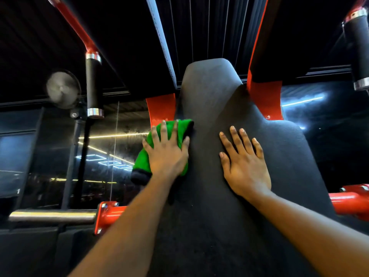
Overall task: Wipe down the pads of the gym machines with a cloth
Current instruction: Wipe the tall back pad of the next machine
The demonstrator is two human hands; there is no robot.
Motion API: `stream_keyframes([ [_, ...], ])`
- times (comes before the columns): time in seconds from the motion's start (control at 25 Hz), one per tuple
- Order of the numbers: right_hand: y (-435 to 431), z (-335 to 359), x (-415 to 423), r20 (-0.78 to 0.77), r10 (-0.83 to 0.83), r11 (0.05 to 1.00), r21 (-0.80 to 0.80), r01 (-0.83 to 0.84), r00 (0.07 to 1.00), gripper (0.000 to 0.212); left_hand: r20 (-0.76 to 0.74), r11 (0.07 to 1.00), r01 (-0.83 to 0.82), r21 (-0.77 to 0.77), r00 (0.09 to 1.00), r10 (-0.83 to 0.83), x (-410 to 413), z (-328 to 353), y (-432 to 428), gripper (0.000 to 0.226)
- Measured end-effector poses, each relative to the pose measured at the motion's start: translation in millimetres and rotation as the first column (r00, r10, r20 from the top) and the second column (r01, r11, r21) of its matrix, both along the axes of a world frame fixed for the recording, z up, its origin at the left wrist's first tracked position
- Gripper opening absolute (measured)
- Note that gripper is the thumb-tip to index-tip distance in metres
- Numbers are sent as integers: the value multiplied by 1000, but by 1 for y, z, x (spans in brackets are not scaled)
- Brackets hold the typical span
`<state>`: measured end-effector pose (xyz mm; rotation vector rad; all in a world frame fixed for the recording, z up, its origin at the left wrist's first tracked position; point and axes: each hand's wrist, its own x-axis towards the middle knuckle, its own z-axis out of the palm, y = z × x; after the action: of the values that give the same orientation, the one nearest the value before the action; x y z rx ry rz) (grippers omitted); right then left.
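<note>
Dark gym room, black walls. I see thin light strips point(113, 135) mirrored in a glossy panel on the left. In front of me stands a tall black pad point(229, 108), narrow at the top and wider lower down, with a matte surface. Red frame plates point(162, 108) show behind it on both sides.

The cloth point(142, 159) is green with a dark edge, bunched at the pad's left edge and partly hanging off it. On it lies the left hand point(167, 154), fingers straight and spread, pressing it to the pad, not curled round it. The right hand point(244, 166) rests bare on the middle of the pad, fingers straight and fanned, holding nothing. The hands are near each other, not touching.

Around:
- Left: a black handle grip point(93, 84) with chrome ends on a red arm, and a round fan point(62, 89) beside it.
- Right edge: a second grip point(358, 52), cut off.
- Low left: a steel bar point(52, 215) meeting a red bracket point(107, 214).
- Low right: a red tube point(349, 200), partly behind the pad.

The pad's lower end runs out of frame under the forearms. I cannot make out the far wall in the dark.
</note>
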<state>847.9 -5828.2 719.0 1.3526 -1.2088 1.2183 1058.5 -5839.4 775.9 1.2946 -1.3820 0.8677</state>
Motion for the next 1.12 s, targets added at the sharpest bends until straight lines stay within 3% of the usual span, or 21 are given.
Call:
stream_keyframes([
  [0.08,-2,-1,0,1,1,1000,7,-1,1000,56,-65,998,47,51,997,-44,1,29,2,66],
  [0.16,0,-2,0,6,13,1000,5,-14,1000,56,-65,1000,24,-13,998,-25,0,16,3,65],
  [0.28,2,-1,1,-2,7,1000,-6,-7,1000,57,18,991,11,-131,1000,-8,-1,-82,13,64],
  [0.4,2,0,0,-1,10,1000,2,-10,1000,57,54,998,11,-60,998,-7,1,-145,15,64],
  [0.48,1,-1,1,-1,2,1000,-5,-2,1000,57,31,998,7,-60,1000,-5,5,-117,9,63],
  [0.68,1,-2,0,0,5,1000,-14,-5,1000,56,141,999,4,-53,990,3,16,-20,-4,61],
  [0.84,1,-2,-1,2,19,1000,-21,-19,1000,56,-28,999,38,4,999,-38,8,25,2,63],
  [1.0,0,-2,0,-2,21,999,-25,-21,1000,56,-61,986,44,-163,997,-55,-8,-109,13,64],
  [1.12,0,-3,0,-8,21,999,-25,-21,1000,56,-131,995,56,-87,989,-67,-7,-188,25,68],
])
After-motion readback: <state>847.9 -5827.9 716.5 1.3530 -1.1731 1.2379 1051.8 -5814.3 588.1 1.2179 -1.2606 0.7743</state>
